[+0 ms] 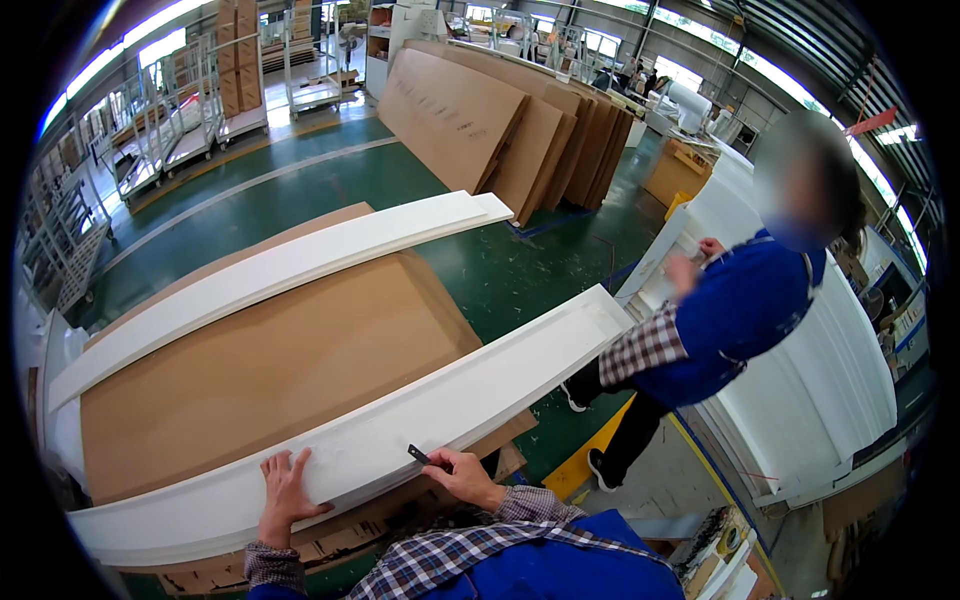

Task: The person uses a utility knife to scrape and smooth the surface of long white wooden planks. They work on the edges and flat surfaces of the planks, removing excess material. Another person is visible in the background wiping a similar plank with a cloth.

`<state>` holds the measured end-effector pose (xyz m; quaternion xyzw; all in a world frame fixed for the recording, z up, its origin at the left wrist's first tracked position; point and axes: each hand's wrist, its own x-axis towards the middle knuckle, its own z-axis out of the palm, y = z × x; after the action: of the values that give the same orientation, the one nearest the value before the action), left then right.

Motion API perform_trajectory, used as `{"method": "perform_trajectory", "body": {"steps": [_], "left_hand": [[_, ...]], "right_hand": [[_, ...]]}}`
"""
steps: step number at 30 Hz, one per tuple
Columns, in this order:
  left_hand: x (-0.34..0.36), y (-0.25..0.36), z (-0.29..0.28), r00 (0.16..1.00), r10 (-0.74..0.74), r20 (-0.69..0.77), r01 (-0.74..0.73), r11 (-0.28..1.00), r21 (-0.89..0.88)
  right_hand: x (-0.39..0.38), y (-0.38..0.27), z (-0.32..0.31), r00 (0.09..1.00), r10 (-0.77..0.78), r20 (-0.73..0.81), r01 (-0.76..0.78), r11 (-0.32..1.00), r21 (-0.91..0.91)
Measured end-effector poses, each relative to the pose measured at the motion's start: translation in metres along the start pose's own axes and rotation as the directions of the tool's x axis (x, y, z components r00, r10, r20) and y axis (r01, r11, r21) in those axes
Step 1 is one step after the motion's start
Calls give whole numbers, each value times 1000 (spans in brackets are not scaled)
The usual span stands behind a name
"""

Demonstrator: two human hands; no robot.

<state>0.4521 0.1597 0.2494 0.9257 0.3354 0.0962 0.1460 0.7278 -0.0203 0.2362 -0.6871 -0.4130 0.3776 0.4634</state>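
stacked brown cartons (pixel 232 50) far left, red sign (pixel 870 122)

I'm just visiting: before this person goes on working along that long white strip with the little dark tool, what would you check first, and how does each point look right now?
1. Left hand flat on the near white foam strip, holding it down: ok.
2. Right hand gripping the small dark tool, tip on the strip: ok.
3. Left hand's fingers away from the tool's tip: ok, they lie well to its left.
4. Strip resting along the brown cardboard sheet: ok over the middle; its far ends overhang.
5. Co-worker in blue away from the strip: ok, standing beyond its far end.
6. Tool's edge sharp or exposed: cannot tell.
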Motion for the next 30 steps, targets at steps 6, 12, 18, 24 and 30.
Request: {"method": "perform_trajectory", "body": {"steps": [6, 12, 18, 24, 30], "left_hand": [[6, -2, -2, 999, 39, 27, -40, 998, 41], [10, -7, -5, 991, 101, 86, -107, 992, 72], [11, -11, -6, 989, 113, 96, -118, 992, 48], [15, -5, -6, 986, 142, 92, -146, 989, 31], [34, 19, 1, 985, 139, 105, -141, 990, 17]], "right_hand": [[-1, 2, -5, 1000, -15, -22, 14, 1000, -25], [-7, 4, -12, 999, 6, -47, -7, 1000, -25], [-13, 10, -24, 994, 31, -109, -32, 999, -4], [-9, 10, -24, 985, -35, -168, 33, 999, -12], [-6, 3, -36, 981, -24, -191, 16, 999, -45]]}}
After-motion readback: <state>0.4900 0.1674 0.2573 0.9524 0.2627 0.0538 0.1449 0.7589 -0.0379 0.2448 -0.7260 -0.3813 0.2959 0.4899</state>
